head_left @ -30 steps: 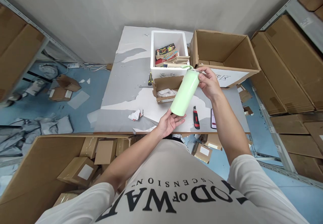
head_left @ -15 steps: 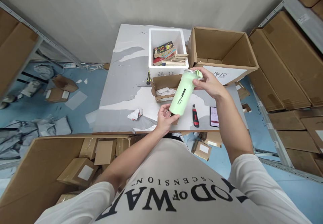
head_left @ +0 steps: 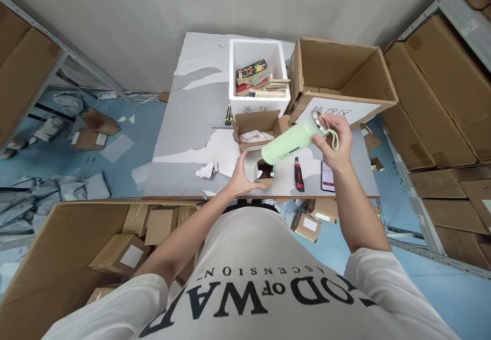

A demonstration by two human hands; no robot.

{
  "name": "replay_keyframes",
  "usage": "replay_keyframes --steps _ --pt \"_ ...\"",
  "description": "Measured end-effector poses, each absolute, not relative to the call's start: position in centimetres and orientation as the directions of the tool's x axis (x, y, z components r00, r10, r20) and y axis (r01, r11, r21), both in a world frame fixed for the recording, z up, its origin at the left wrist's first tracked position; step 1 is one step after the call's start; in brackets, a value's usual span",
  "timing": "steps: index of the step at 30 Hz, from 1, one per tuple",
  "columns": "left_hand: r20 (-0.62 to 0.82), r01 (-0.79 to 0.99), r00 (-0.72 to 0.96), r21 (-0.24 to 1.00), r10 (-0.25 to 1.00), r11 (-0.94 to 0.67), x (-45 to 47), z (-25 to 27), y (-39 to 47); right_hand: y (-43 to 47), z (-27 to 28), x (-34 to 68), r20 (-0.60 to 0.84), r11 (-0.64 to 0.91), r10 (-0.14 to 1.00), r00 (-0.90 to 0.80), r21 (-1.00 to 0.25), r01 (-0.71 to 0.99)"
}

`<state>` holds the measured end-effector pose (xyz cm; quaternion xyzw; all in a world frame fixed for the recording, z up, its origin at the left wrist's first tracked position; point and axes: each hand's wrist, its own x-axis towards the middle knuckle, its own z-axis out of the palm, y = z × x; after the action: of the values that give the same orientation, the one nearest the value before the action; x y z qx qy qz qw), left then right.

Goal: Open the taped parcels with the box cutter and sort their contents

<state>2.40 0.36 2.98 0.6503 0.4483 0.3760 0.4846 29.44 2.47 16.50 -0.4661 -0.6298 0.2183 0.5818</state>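
Note:
A light green bottle (head_left: 289, 141) with a metal rim and a loop strap is held by its cap end in my right hand (head_left: 336, 139). It tilts almost level, base toward the left. My left hand (head_left: 244, 177) is spread, thumb and fingers apart, beside a small upright carton (head_left: 265, 172) whose top is open. The bottle's base hangs over the right part of that carton; whether they touch I cannot tell. Just behind lies a larger opened cardboard box (head_left: 256, 123) with white paper inside.
Behind stand a white foam box (head_left: 258, 106) of books and a big cardboard box (head_left: 345, 96). A red-black utility knife (head_left: 298, 175), a phone (head_left: 327, 176), crumpled paper (head_left: 206, 171) and a yellow-black cutter (head_left: 228, 115) lie on the table. A large carton of parcels (head_left: 72, 258) stands at left front.
My left hand has let go of the bottle's base and moved left, opening beside the small carton. My right hand has swung the bottle rightward and tipped it closer to level.

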Motion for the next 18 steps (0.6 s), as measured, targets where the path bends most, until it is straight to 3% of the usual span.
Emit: replay_keyframes --steps 3,7,13,18 --pt "-0.023 0.364 0.478 0.915 0.878 -0.174 2.3 0.3 1.1 -0.4 13.5 29.9 0.622 0.533 0.774 0.117 -0.74 0.41" --pt "0.034 0.346 0.578 0.895 0.815 -0.282 3.9 -1.9 1.9 -2.7 10.1 29.4 0.619 0.522 0.78 0.093 -0.725 0.449" --pt "0.131 0.334 0.569 0.865 0.812 -0.374 5.0 -3.0 2.0 -3.7 8.6 28.8 0.561 0.47 0.828 -0.007 -0.687 0.554" --pt "0.171 0.323 0.546 0.86 0.82 -0.394 5.3 -3.3 1.1 -3.5 9.9 27.7 0.555 0.574 0.801 -0.226 -0.602 0.555"
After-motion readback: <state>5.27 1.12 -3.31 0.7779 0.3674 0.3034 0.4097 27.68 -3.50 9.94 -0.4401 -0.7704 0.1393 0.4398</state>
